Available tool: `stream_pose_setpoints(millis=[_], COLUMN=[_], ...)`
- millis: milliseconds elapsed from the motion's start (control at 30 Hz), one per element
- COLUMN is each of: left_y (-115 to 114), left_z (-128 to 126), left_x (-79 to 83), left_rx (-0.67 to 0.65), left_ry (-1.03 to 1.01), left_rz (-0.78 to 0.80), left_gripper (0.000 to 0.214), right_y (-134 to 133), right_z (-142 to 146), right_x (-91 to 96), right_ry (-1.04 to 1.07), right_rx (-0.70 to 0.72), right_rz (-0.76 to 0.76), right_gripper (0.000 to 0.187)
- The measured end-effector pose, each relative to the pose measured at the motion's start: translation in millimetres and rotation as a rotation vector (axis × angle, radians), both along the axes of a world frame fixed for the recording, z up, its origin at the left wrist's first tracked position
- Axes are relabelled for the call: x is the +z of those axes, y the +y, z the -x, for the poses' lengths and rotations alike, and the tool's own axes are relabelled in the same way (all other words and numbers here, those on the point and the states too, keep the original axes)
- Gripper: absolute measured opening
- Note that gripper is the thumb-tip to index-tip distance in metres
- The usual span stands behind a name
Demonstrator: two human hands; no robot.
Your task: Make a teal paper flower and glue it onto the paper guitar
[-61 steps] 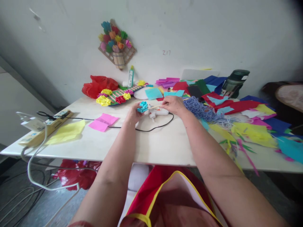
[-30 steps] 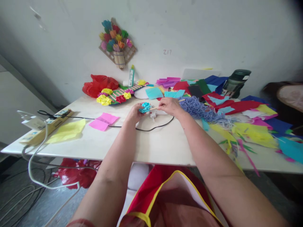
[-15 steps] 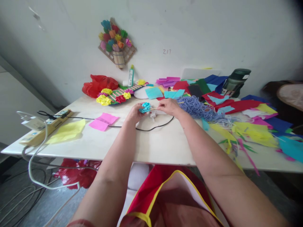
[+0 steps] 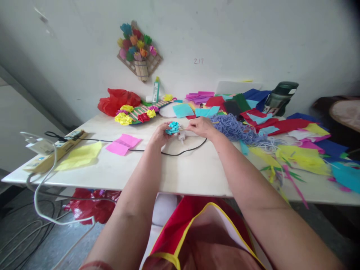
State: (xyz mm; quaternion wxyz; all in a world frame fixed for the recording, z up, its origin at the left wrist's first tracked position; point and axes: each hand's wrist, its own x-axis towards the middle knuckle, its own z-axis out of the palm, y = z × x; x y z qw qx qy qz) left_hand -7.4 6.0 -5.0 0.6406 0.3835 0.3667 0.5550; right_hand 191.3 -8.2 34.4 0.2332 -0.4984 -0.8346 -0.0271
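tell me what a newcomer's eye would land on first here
First comes the turquoise paper flower in the middle of the table, pinched in the left hand while the right hand grips the thin stick running into it. Next come the heap of coloured paper spread over the table's right side and the paper-flower bouquet hanging on the wall above.

Right hand (image 4: 203,127) on the stick (image 4: 182,129), now slightly nearer the blue paper flower (image 4: 172,128)
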Motion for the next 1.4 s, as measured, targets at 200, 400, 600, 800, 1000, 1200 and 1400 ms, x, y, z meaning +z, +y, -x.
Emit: stream_pose_setpoints(millis=[200,400,600,800,1000,1200,1400], left_y=[-0.1,-1.6,-1.5,-3.2,-4.0,-1.4,3.7], left_z=[0.0,-0.5,-0.4,-0.8,-1.6,-1.2,0.2], left_x=[1.1,2.7,2.2,3.4,5.4,3.1,-0.8], left_rx=[-0.004,-0.009,-0.023,-0.014,0.003,0.019,0.054], left_ry=[0.000,-0.010,-0.016,-0.024,-0.002,0.003,0.007], left_rz=[0.010,0.027,0.010,0.016,0.025,0.020,-0.041], left_gripper=[0.033,0.031,0.030,0.030,0.032,0.030,0.032], right_y=[3.6,7.0,5.9,5.1,5.3,8.6,8.7], right_z=[-1.0,-0.9,0.5,2.5,2.0,-2.2,-8.3], right_x=[-2.8,-6.3,-6.0,-5.9,-5.7,-5.9,-4.2], right_ry=[0.059,0.115,0.130,0.145,0.137,0.056,-0.002], right_rx=[0.027,0.038,0.036,0.045,0.034,0.042,0.004], right_rz=[-0.004,-0.038,-0.085,-0.119,-0.118,-0.095,-0.085], right_gripper=[0.020,0.012,0.007,0.006,0.009,0.019,0.024])
